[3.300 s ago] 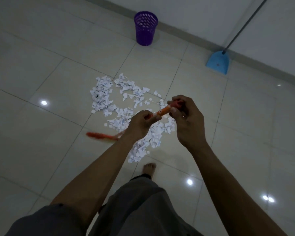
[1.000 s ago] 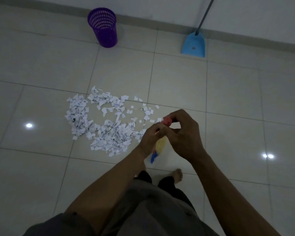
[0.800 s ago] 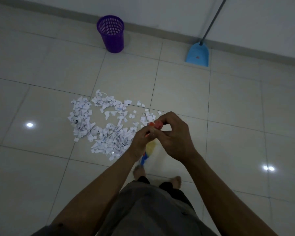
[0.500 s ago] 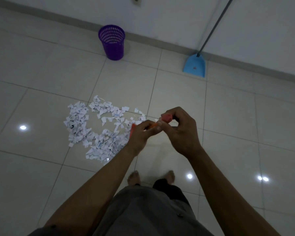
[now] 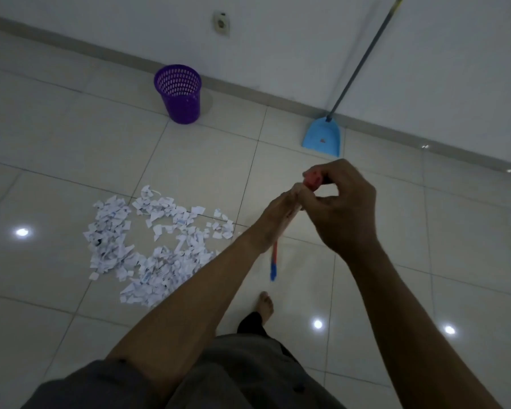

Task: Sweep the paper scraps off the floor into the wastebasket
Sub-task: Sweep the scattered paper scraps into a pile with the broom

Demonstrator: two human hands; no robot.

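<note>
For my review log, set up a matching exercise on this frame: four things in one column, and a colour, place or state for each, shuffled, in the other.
Things:
1. wastebasket
2. dustpan
3. paper scraps
4. orange stick

Descriptions:
A. white, heaped on the tiles
B. gripped by the left hand and the right hand
C. purple, upright near the wall
D. blue, at the foot of the wall, long handle leaning up

Pairs: 1-C, 2-D, 3-A, 4-B.
</note>
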